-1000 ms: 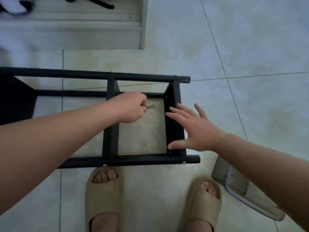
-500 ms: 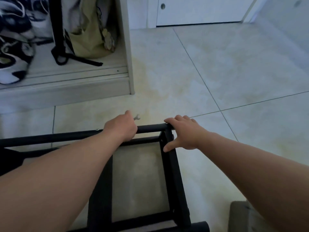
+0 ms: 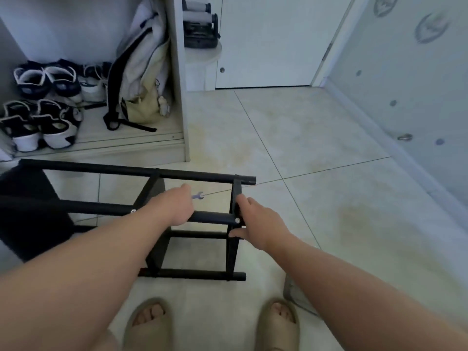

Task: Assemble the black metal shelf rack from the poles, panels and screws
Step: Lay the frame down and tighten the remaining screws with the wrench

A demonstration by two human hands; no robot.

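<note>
The black metal rack [image 3: 197, 177] lies on its side on the tiled floor, its poles running left to right, with a dark panel [image 3: 27, 211] at its left end. My left hand [image 3: 177, 207] curls over the near upper pole [image 3: 212, 217] and holds a small wrench [image 3: 198, 196] that sticks out past the fingers. My right hand [image 3: 255, 222] grips the end frame [image 3: 234, 249] at the rack's right end, thumb below. Silver screw heads [image 3: 237, 220] show on the pole.
An open cabinet with sneakers [image 3: 43, 122] and a backpack [image 3: 141, 79] stands just behind the rack. A closed door [image 3: 273, 41] is beyond, and a wall [image 3: 405, 84] runs along the right. My slippered feet [image 3: 149, 323] are close below, a grey object [image 3: 293, 292] beside them.
The rack has been tipped up from lying flat, so its frame now stands off the floor. My right hand went from resting flat on the end frame to gripping it. My view has risen.
</note>
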